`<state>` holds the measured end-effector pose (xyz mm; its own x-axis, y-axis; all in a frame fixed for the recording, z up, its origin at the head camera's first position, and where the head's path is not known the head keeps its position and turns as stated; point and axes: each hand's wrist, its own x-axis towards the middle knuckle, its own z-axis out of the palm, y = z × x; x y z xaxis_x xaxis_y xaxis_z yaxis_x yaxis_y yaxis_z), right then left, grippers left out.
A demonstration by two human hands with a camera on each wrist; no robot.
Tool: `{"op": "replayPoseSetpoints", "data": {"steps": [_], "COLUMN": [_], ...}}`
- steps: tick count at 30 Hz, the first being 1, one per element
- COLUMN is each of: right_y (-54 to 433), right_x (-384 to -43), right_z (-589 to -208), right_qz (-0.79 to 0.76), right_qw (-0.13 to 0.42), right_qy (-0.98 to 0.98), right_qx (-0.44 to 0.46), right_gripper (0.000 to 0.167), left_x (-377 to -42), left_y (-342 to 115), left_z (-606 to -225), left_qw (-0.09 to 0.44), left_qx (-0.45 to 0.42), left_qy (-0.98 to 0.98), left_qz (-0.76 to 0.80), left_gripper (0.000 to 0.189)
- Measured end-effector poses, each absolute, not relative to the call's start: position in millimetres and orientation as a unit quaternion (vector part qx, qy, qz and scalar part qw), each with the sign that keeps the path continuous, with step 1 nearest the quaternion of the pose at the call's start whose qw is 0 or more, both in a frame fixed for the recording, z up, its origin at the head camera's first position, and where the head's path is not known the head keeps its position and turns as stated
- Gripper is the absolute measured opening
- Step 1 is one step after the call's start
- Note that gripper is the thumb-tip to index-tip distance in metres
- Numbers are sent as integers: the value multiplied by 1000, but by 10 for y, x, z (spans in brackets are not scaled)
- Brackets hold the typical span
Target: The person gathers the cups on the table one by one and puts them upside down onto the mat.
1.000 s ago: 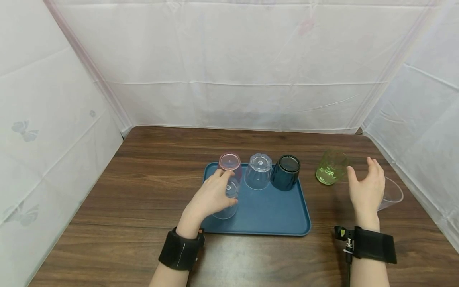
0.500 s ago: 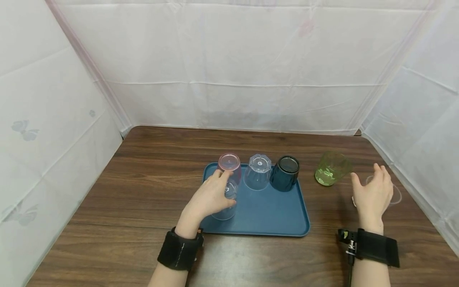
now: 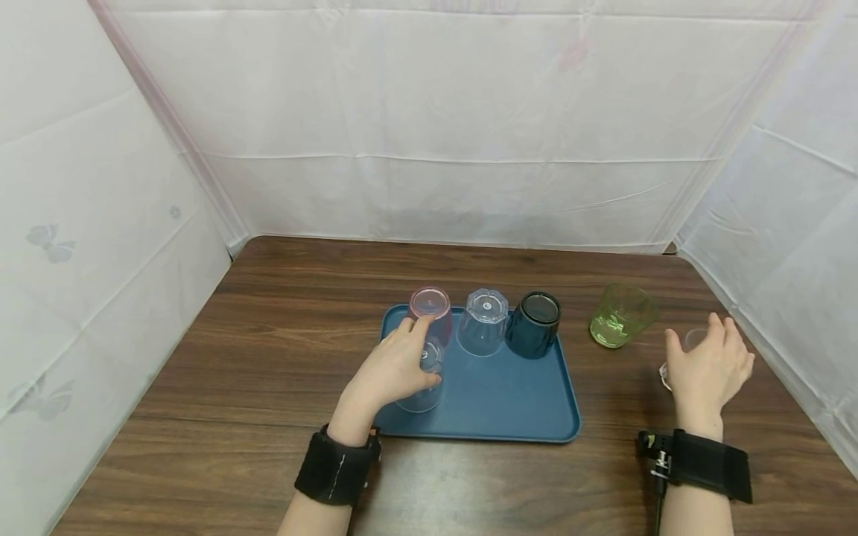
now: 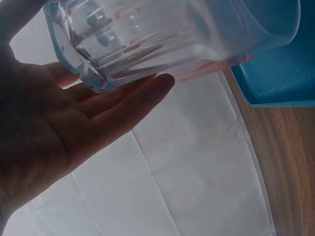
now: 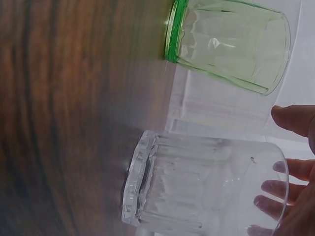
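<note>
My left hand (image 3: 392, 362) holds an upside-down clear glass (image 3: 431, 357) at the near left of the blue tray (image 3: 503, 406), its thumb and fingers on opposite sides. In the left wrist view the fingers lie along the side of this glass near its faceted base. At the right, my right hand (image 3: 708, 372) is at an upright clear glass (image 5: 206, 187), which it mostly hides from the head view. In the right wrist view its fingers show through the glass near the rim, while the thumb (image 5: 293, 119) stands apart from it.
An upright green glass (image 3: 620, 320) stands on the wooden table (image 3: 295, 313), left of my right hand. Along the tray's far side are upside-down glasses: pink (image 3: 432, 304), clear (image 3: 484, 324) and dark teal (image 3: 534, 327). White sheets (image 3: 429, 149) enclose the table.
My right hand has moved right and slightly nearer, from beside the green glass to over the upright clear glass. My left hand has kept its place on its glass.
</note>
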<state>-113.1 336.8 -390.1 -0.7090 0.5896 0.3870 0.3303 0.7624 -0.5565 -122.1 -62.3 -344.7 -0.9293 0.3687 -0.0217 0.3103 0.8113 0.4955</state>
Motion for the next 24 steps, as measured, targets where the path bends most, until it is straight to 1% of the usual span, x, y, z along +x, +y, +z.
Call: {"op": "replayPoseSetpoints", "data": {"steps": [5,12,24], "right_y": [3402,3427,3453], "right_x": [-1112,-1098,-1089], "right_z": [-3895,-3904,-3937], "right_qz": [225,223,225], "right_qw": [256,245,251], "right_qy": [-893,-893,-889], "right_qx": [-295,-305,-309], "right_gripper": [69,72,72], "left_x": [-1217,-1216,-1210], "left_y": [-629,-645,-642], "left_z": [-3443,-3443,-3434], "left_qw": [59,58,67], "left_qx": [180,182,174], "left_qy": [950,951,955], "left_qz": [250,242,232], "left_gripper": [87,87,88]}}
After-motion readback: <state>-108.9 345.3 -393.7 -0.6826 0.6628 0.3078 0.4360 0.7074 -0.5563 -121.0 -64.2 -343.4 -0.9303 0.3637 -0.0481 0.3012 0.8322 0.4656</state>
